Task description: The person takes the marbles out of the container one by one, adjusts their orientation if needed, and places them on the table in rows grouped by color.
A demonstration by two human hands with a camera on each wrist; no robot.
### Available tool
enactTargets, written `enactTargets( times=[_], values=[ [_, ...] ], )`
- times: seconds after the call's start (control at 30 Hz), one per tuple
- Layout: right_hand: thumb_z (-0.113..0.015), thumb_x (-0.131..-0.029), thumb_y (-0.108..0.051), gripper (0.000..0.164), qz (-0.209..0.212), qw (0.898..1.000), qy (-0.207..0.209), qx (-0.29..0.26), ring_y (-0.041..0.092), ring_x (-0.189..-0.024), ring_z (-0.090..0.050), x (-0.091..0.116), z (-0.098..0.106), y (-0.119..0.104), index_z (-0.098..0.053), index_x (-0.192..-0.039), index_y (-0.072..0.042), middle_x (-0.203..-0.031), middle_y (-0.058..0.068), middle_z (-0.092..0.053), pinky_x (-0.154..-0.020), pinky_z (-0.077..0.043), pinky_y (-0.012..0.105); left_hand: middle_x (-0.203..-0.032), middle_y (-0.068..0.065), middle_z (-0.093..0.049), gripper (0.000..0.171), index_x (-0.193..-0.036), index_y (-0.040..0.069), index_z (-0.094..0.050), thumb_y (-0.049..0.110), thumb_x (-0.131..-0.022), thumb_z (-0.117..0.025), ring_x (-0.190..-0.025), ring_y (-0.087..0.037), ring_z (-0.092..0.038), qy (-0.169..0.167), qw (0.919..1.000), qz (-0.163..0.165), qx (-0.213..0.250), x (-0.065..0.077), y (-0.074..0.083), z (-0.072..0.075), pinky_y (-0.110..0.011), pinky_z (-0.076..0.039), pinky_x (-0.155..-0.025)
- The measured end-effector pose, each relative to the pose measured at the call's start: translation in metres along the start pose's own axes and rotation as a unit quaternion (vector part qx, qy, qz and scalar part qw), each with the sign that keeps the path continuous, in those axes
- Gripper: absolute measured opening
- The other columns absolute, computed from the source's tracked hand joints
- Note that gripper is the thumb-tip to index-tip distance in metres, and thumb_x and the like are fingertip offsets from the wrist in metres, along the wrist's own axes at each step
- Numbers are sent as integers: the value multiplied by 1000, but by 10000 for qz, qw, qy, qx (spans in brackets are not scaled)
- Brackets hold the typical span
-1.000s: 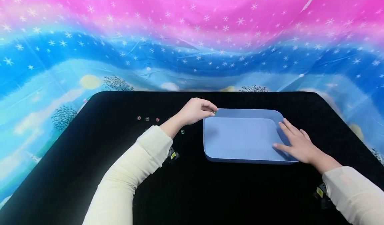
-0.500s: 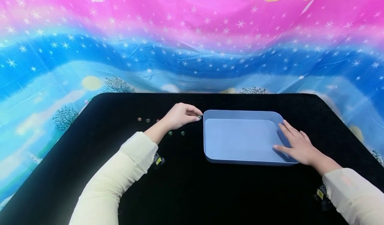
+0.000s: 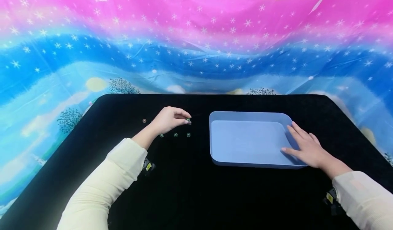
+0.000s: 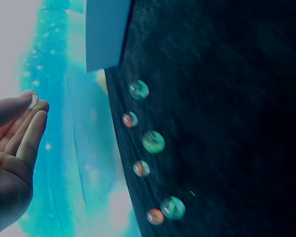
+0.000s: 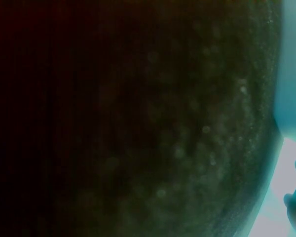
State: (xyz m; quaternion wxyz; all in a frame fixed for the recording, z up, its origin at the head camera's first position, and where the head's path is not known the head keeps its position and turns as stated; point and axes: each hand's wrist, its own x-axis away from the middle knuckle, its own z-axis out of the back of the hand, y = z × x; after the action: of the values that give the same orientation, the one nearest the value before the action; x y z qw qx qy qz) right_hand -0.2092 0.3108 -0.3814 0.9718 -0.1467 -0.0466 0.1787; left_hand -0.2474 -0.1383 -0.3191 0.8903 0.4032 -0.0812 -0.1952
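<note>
My left hand (image 3: 170, 119) pinches a small clear glass marble (image 4: 34, 100) between thumb and fingers, up off the black cloth. Below and beside it several marbles with green or orange swirls, such as a green marble (image 4: 153, 141) and an orange marble (image 4: 155, 216), lie in loose rows; the forearm hides some of them in the head view. A shallow blue plastic tray (image 3: 245, 143) sits right of the marbles, with nothing seen inside. My right hand (image 3: 304, 149) rests with spread, straight fingers on the tray's right end. Its wrist view is mostly dark.
The table wears a black cloth (image 3: 196, 196) with rounded far corners. Behind it hangs a pink and blue snowflake backdrop (image 3: 196, 46). A black device (image 3: 148, 166) is strapped at the left wrist, another device (image 3: 331, 200) at the right.
My left hand has moved left, from above the tray's far left corner to over the marbles, still pinching a marble. The right hand and tray have stayed put.
</note>
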Motion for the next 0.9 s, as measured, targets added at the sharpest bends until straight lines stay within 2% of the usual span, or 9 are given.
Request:
enactTargets(
  times=[0.3, 0.63, 0.9],
  values=[
    [-48, -82, -49, 88, -17, 10000, -43, 23, 41, -125, 1, -3, 2, 1, -5, -136, 5, -140, 22, 8, -90, 1, 63, -101, -7, -61, 23, -105, 6, -62, 15, -83, -58, -92, -18, -57, 314, 9982, 400, -322, 16, -27, 17, -36, -44, -78],
    [-48, -82, -50, 88, -57, 10000, -32, 61, 43, -124, -2, -3, 1, 1, -6, -136, 5, -140, 22, 8, -89, 0, 63, -98, -9, -62, 22, -102, 4, -62, 14, -83, -58, -90, -22, -58, 562, 9940, 607, -715, 38, -51, 35, -39, -44, -76],
    [-48, -83, -49, 87, -41, 9999, -66, -92, 41, -125, 1, -1, -2, 1, -6, -136, 5, -140, 22, 8, -89, 2, 63, -99, -13, -61, 23, -104, 3, -61, 13, -84, -56, -89, -24, -57, 671, 9911, 799, -824, 50, -71, 44, -39, -45, -74]
  ],
)
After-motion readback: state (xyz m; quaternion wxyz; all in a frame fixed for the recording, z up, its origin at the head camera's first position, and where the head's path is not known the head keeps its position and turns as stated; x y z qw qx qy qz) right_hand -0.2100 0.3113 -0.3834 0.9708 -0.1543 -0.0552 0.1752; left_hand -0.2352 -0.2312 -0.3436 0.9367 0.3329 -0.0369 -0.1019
